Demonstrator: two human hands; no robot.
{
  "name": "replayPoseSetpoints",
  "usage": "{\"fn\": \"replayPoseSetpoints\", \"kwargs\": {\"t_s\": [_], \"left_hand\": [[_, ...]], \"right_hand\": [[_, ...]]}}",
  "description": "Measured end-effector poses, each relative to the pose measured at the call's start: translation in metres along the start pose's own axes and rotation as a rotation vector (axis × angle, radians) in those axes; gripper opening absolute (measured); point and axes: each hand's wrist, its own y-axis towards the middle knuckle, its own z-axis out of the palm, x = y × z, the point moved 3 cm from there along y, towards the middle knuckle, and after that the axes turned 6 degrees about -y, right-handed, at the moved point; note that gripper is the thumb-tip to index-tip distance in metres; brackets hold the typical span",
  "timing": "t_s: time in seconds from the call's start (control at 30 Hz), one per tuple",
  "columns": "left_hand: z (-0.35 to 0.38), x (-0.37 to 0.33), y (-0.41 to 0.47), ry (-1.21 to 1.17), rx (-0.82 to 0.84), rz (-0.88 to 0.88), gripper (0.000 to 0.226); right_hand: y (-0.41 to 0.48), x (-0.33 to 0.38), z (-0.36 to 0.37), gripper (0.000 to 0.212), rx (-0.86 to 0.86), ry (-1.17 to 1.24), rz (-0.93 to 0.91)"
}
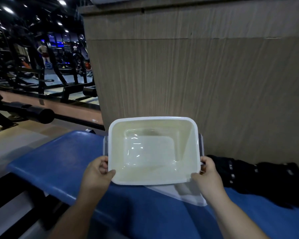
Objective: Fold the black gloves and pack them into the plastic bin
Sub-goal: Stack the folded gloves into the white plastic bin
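Note:
A clear plastic bin (118,135) with a white rim is tilted toward me, and nothing lies inside it. My left hand (97,171) grips its near left corner, thumb over the rim. My right hand (206,171) grips its near right corner in the same way. The black gloves (259,180) lie in a loose heap on the blue bench pad (59,163), just right of my right hand. A clear flat piece, possibly the bin's lid (185,194), lies on the pad under the bin's near edge.
A wood-grain panel wall (197,75) stands right behind the bin. The bench pad's left edge drops to the floor (16,140). Dark gym machines (33,66) and a padded bar (33,112) fill the left background.

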Motion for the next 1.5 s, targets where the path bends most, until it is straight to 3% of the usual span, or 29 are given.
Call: {"fn": "replayPoseSetpoints", "kwargs": {"t_s": [0.37,0.87,1.23,1.5], "left_hand": [[0.040,0.008,-0.010,-0.072,0.047,0.050,0.033],[0.066,0.048,-0.011,-0.048,0.029,0.035,0.034],[0.073,0.052,-0.014,-0.019,-0.066,0.094,0.032],[0.080,0.024,-0.034,0.087,-0.214,0.089,0.059]], "right_hand": [[-0.015,-0.032,-0.027,0.044,-0.075,0.023,0.033],[-0.011,-0.054,-0.020,0.047,-0.036,-0.021,0.072],[-0.009,-0.061,-0.018,0.041,-0.119,-0.104,0.022],[-0.013,-0.062,-0.034,0.042,-0.173,-0.144,-0.010]]}}
